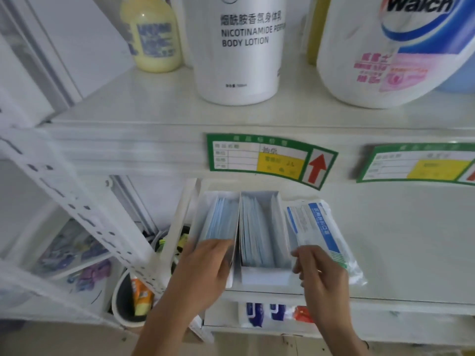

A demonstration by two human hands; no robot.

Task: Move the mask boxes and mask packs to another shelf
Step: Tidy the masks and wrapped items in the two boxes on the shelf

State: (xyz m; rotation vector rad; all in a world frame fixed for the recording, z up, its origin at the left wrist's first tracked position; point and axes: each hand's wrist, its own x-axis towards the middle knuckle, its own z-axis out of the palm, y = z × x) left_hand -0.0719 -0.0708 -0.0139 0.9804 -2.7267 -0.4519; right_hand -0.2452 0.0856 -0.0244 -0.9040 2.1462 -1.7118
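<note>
While both hands sit at the front lip of the middle shelf (411, 227), we note two open-topped mask boxes standing side by side with a plastic mask pack beside them on the right. The left hand (208, 268) closes over the near end of the left mask box (218, 217), fingers curled down its right wall into the seam with the right mask box (259, 227); this looks like a firm hold. The right hand (321, 273) has its fingers bent at the near corner of the mask pack (318, 227), seemingly pinching the film, though we cannot tell how secure that pinch is.

Why so: the boxes are tall, narrow and open on top, with blue masks upright inside, so gripping low and at the end keeps them level. The pack is limp; an edge pinch is the only purchase.

Edges and room: the boxes touch each other, and the left one stands just beside the white shelf upright (180, 227). A shelf edge with price tags (270, 160) overhangs, so we judge the exit is forward, toward us. The middle shelf lies bare to the right of the pack. On the upper shelf, a body lotion bottle (241, 47) and a Walch bottle (385, 47) leave little room.
</note>
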